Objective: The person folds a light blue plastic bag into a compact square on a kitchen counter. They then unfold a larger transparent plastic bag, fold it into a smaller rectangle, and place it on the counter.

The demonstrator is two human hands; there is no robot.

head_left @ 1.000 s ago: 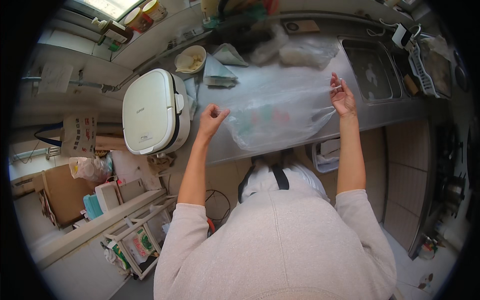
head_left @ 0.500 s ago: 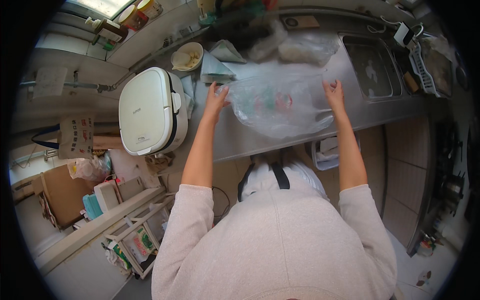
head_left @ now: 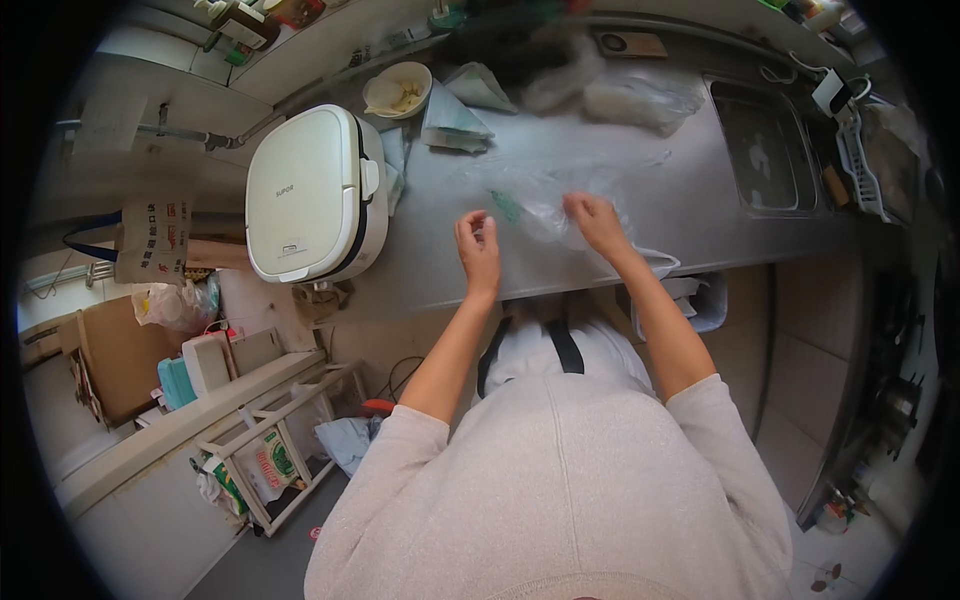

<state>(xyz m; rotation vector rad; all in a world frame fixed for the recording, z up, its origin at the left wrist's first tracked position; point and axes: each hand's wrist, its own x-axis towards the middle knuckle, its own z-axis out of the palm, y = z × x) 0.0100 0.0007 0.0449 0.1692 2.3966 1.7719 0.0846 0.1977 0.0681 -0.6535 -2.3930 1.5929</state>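
Bare table [head_left: 440,262] lies open between the white cooker [head_left: 310,195] on the left and the left hand [head_left: 480,250]. Farther back, a bowl [head_left: 397,90], folded cloths [head_left: 455,105] and crumpled plastic bags [head_left: 620,90] crowd the rear. The sink [head_left: 765,145] bounds the right side.

Home kitchen: steel counter [head_left: 640,225], sink [head_left: 765,150] (rice cooker [head_left: 305,195] beside).

A person in a pale grey top stands at the near edge of a steel table [head_left: 640,215], both hands on a clear plastic bag [head_left: 535,195]; the left hand [head_left: 480,250] pinches its edge, the right hand [head_left: 597,222] presses it flat. A white lidded cooker [head_left: 305,195] sits at the table's left end, a sink [head_left: 765,150] at its right
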